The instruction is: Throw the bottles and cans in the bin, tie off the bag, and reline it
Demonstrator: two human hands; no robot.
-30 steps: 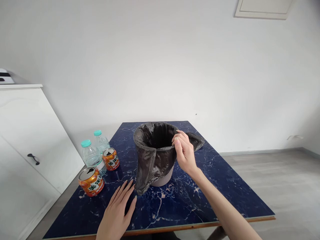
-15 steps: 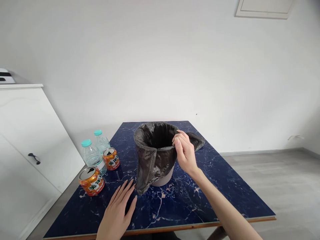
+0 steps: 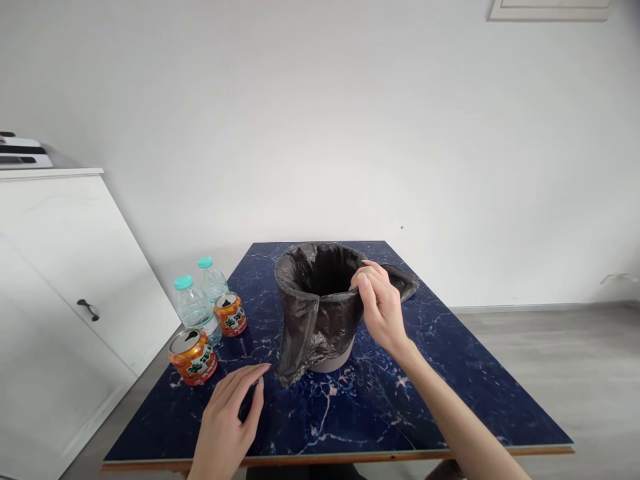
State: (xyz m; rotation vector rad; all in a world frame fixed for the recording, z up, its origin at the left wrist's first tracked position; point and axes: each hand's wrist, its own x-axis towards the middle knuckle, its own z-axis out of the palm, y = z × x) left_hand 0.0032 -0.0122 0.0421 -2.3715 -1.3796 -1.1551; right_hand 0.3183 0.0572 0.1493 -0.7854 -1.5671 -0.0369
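A grey bin lined with a black plastic bag stands upright on the table; the bag is folded over the rim and hangs down outside. My right hand grips the rim and the bag on the right side. My left hand is just left of the bag's hanging corner, holding nothing, its fingers curved with a gap between thumb and index finger. Farther left are two orange drink cans, a near can and a far can, both opened.
Behind the cans stand two clear bottles with teal caps, a nearer bottle and a farther bottle. The blue marbled table reaches the white wall. A white cabinet is at the left.
My left hand has changed from lying flat with fingers spread to being raised slightly with fingers curled together. My right hand keeps its hold on the rim. The view has shifted a little left.
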